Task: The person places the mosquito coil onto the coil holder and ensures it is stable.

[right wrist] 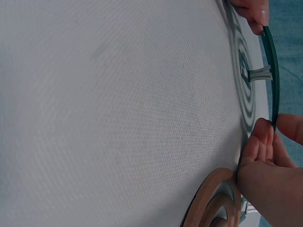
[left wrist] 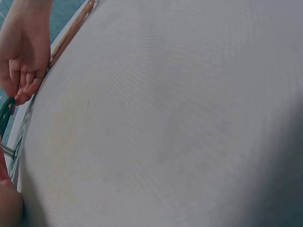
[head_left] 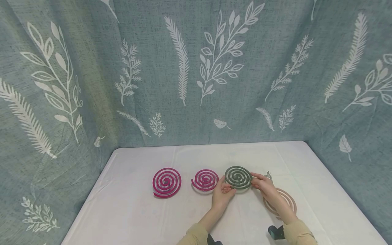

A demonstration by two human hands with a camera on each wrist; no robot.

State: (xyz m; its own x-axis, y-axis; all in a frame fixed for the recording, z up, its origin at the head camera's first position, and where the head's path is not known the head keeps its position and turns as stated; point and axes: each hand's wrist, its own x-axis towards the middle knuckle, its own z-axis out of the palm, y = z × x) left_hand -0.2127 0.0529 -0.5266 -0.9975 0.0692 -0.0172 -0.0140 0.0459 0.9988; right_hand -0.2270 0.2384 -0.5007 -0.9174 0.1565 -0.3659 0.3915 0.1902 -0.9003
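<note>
Both hands hold a dark green mosquito coil near the middle of the table. My left hand pinches its near-left edge, and my right hand pinches its right edge. In the right wrist view the coil shows edge-on, raised above the table, with a thin metal stand reaching up to its middle. A brown coil lies under my right forearm, partly hidden. Just left of my left hand is a magenta coil, which looks slightly raised.
Another magenta coil is farther left on the white table. A small metal stand shows behind my right hand. Patterned blue-green curtains enclose the table at the back and sides.
</note>
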